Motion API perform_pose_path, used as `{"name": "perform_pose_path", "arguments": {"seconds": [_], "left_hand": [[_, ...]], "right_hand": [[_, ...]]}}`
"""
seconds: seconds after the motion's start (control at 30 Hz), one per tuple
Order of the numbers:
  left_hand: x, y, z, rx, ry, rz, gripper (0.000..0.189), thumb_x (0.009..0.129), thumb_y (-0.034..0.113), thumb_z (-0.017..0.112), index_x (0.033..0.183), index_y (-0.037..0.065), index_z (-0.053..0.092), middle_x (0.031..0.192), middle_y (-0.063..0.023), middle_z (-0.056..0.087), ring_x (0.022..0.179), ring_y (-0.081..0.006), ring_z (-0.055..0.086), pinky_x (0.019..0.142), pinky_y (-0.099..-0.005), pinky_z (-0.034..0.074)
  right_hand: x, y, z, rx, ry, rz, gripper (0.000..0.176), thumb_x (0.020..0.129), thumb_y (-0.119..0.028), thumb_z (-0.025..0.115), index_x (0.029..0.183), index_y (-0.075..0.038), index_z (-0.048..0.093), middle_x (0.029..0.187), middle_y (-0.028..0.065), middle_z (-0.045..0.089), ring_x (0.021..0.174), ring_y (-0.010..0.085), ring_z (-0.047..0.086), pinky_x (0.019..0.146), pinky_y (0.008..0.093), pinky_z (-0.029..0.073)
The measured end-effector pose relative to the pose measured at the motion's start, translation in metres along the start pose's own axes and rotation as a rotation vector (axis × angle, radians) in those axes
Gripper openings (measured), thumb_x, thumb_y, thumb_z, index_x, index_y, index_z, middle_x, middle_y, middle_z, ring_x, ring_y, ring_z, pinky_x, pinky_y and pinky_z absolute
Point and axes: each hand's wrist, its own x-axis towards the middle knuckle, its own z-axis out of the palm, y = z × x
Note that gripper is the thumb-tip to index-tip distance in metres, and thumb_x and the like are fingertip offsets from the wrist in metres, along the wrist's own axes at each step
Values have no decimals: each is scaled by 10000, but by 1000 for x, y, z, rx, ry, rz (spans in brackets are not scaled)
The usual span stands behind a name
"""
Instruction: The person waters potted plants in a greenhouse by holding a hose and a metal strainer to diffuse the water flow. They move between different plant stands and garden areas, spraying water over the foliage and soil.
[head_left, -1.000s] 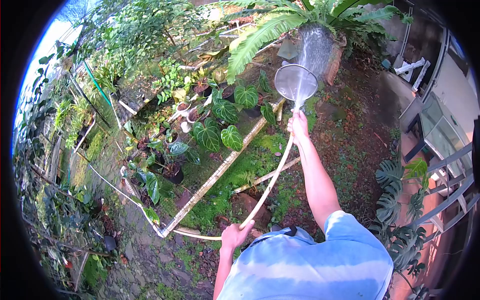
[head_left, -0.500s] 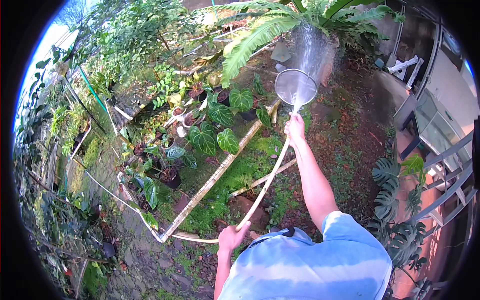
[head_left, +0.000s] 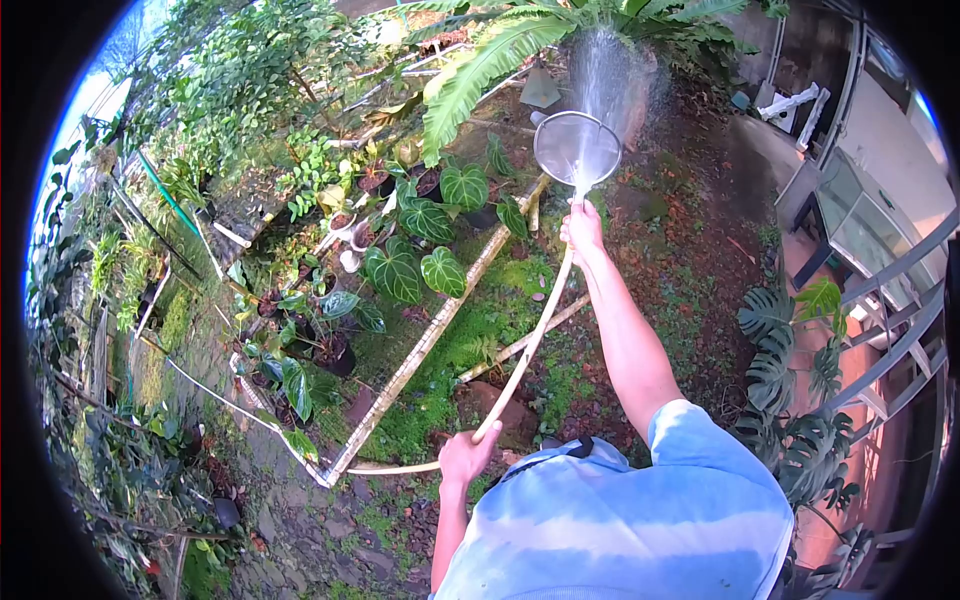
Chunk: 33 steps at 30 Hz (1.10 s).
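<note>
My right hand (head_left: 581, 228) is stretched forward, gripping the end of a pale yellow garden hose (head_left: 531, 338) just below its round metal spray head (head_left: 576, 148). Water fans out from the head onto a large fern (head_left: 500, 48) at the top of the view. My left hand (head_left: 465, 457) holds the same hose lower down, close to my body, where the hose bends off to the left along the ground.
Potted plants with heart-shaped veined leaves (head_left: 420, 240) stand left of the hose behind a bamboo border (head_left: 440, 325). Mossy ground and a stone (head_left: 505, 415) lie below. Monstera leaves (head_left: 790, 370), a railing and a glass-topped table (head_left: 865, 250) are at right.
The spray head and my right hand have shifted slightly left and up in view. Both hands keep their grip on the hose and water keeps spraying onto the fern.
</note>
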Motion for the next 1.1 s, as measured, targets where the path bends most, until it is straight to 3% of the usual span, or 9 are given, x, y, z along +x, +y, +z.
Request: {"name": "perform_pose_path", "arguments": {"seconds": [0.17,0.53,0.9,1.0,1.1], "left_hand": [[16,22,-5,-51,34,192,692,856,673,521,771,12,708,681,-239,651,739,-407,664,748,-474,508],[49,49,-20,-142,48,369,627,898,584,531,798,-18,676,680,-244,642,696,-402,655,699,-466,507],[48,70,4,-129,-12,305,690,892,614,499,686,-25,659,637,-248,626,672,-395,660,680,-480,504],[54,74,0,-77,-32,281,679,895,610,510,721,-26,670,649,-187,650,682,-322,667,685,-425,508],[59,77,-5,-112,5,332,672,885,603,499,697,-19,672,656,-254,632,706,-404,661,716,-480,504]], "right_hand": [[7,-9,1,8,19,2,197,1039,-231,412,1129,-65,467,697,19,433,482,81,392,387,230,341],[16,-43,8,11,-1,-4,188,1035,-209,413,1139,-63,472,688,20,433,480,79,388,389,222,338],[31,-29,-1,-59,-10,-24,203,1033,-219,429,1146,-59,484,689,21,438,485,81,403,388,226,339],[30,-35,-3,-56,-1,-25,210,1035,-223,424,1149,-58,486,692,21,439,490,80,405,391,225,341],[30,-42,-4,-35,-5,-25,211,1033,-219,421,1153,-58,488,695,22,443,494,79,407,394,224,344]]}}
